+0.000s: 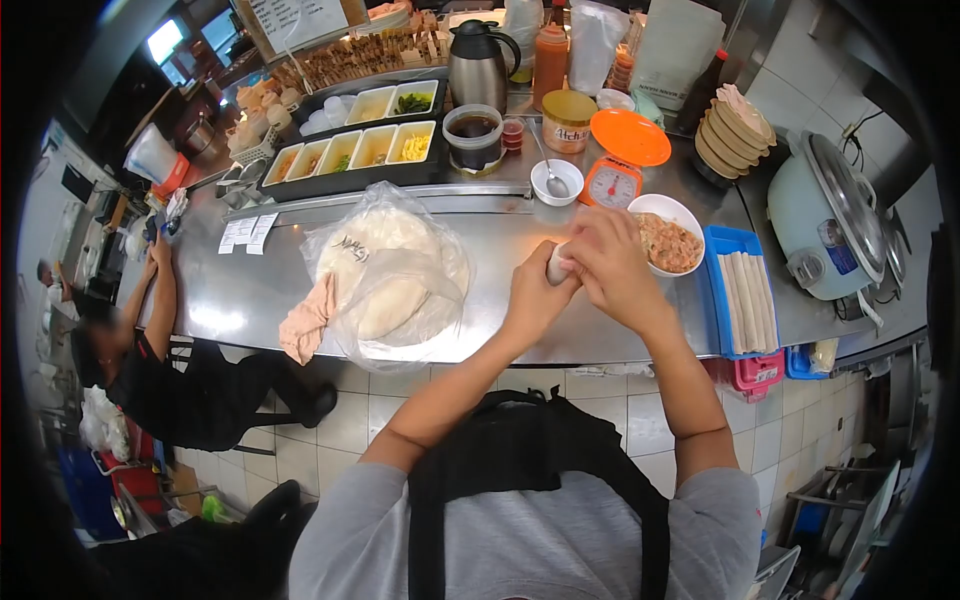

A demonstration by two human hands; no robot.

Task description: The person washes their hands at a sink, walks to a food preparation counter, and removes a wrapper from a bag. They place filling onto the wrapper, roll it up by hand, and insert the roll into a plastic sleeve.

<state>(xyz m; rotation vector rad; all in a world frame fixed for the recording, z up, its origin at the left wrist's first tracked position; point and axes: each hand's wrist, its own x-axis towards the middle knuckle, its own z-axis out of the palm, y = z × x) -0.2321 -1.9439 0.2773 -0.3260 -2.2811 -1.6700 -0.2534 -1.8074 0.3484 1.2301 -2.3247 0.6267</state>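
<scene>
Over the steel counter, my left hand is closed around a pale rolled wrapper whose upper end sticks out. My right hand reaches over from the other side, its bent fingers pressed against the roll. Just right of my right hand sits a white bowl of pinkish minced filling. Farther right, a blue tray contains several long pale rolls lying side by side. Left of my hands, round white wrappers lie stacked inside a clear plastic bag.
An orange kitchen scale and a small white bowl with a spoon stand beyond my hands. Behind are topping containers and a steel jug. A rice cooker is at right. Another person works at left.
</scene>
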